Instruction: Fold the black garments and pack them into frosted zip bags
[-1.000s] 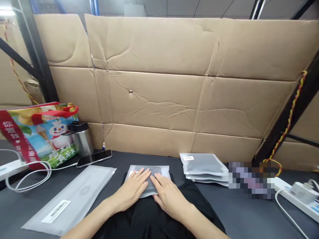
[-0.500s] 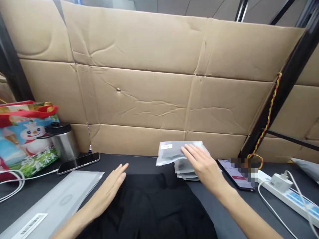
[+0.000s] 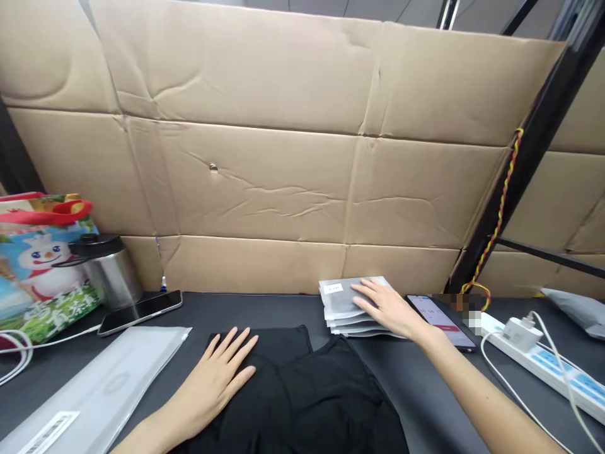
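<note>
Cardboard sheets [image 3: 259, 176] walled off the far edge of the dark work table [image 3: 246, 309]; your right hand [image 3: 390, 309] lay on top of a stack of frosted pouches [image 3: 340, 309], its fingers close together and lightly curved, pinching nothing; resting flat like that, it looked placed to steady the pile, whose edges sat nearly squared but slightly stepped; a small white label [image 3: 333, 288] showed on the top pouch, just beyond your fingertips [image 3: 363, 287]. Your left hand [image 3: 212, 378] was spread palm-down on black fabric [image 3: 293, 391], gripping nothing, apparently keeping the cloth flat against the table; the stack lay well beyond it, up and to its right. Left of the fabric lay a single flat translucent pouch [image 3: 101, 391] with a barcode sticker [image 3: 50, 432], clear of both hands; farther back stood a steel flask [image 3: 106, 274] beside a printed tote bag [image 3: 38, 265], with a black phone [image 3: 139, 313] lying in front of them, perhaps kept out of the working space; to the right, a second phone [image 3: 439, 321] sat just beside the stack, partly hidden by a blurred patch; beyond it ran a white power strip [image 3: 539, 362] with a plugged-in charger [image 3: 517, 334].
</note>
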The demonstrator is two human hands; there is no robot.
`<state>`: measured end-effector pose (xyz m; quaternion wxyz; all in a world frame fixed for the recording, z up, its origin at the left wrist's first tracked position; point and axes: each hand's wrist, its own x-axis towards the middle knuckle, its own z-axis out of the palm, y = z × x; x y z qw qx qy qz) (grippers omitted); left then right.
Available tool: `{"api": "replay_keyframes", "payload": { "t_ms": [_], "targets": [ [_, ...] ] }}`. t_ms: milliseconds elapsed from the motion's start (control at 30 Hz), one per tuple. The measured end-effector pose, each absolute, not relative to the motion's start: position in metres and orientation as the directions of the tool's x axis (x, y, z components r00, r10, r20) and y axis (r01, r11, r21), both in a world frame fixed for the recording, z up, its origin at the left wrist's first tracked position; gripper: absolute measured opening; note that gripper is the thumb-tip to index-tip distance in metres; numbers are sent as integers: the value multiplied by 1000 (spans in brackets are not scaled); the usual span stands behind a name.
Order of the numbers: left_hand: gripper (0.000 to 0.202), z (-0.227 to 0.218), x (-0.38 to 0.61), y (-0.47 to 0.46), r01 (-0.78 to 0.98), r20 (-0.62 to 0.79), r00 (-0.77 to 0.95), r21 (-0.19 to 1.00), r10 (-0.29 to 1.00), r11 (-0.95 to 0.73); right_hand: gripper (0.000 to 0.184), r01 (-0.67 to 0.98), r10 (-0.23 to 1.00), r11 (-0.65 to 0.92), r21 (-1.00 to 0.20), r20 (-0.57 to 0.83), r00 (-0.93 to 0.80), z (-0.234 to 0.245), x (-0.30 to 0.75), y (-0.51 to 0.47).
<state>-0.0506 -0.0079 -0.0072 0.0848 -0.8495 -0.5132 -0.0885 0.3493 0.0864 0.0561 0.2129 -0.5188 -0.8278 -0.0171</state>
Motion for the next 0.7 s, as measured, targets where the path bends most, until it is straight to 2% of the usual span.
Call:
{"api": "replay_keyframes", "payload": {
  "t_ms": [133,400,533,600,633,700],
  "targets": [
    [51,-9,-53,-9,880,249,467,-40,848,-473,53,877,891,403,-260,332,-311,33,355,88],
    [52,8,-58,-25,867,257,485,-17,836,-498,47,888,898,378,-262,336,-283,32,359,91],
    [60,19,-71,-66,864,229,477,56,848,-501,52,877,867,398,-270,424,-263,36,347,68],
    [65,17,-83,-90,859,179,476,119,861,-499,56,814,815,506,-286,468,-342,42,335,37],
    [67,13,-90,-100,833,150,512,156,846,-531,55,760,798,572,-309,425,-427,45,328,19],
    [68,0,-102,-115,728,92,647,221,757,-649,60,638,744,659,-398,221,-631,52,313,-21]
  ]
}}
